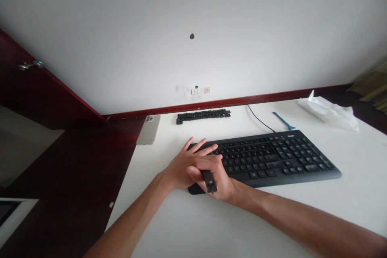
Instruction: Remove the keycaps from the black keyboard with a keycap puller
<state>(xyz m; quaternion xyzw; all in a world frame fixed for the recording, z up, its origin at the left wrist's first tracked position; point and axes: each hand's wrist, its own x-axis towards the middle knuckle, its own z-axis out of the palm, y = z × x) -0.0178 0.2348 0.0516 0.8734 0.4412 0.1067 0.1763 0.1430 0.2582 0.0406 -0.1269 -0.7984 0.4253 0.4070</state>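
A black keyboard (263, 157) lies on the white table. My left hand (184, 165) rests over its left end, fingers spread and pointing away from me. Crossing over that hand is my right hand (222, 177), its fingers curled round a short black tool (210, 182). The blocky end of the tool points toward me; its far end is hidden, so its exact kind is unclear. Behind the keyboard several loose black keycaps (201, 116) sit in rows. A thin blue tool (283, 121) lies behind the keyboard's right part.
A phone (148, 130) lies face down at the table's left edge. The keyboard's cable (260, 120) runs back over the far edge. A crumpled white plastic bag (329, 113) is at the back right. A wall with sockets (207, 90) stands behind the white table (169, 225).
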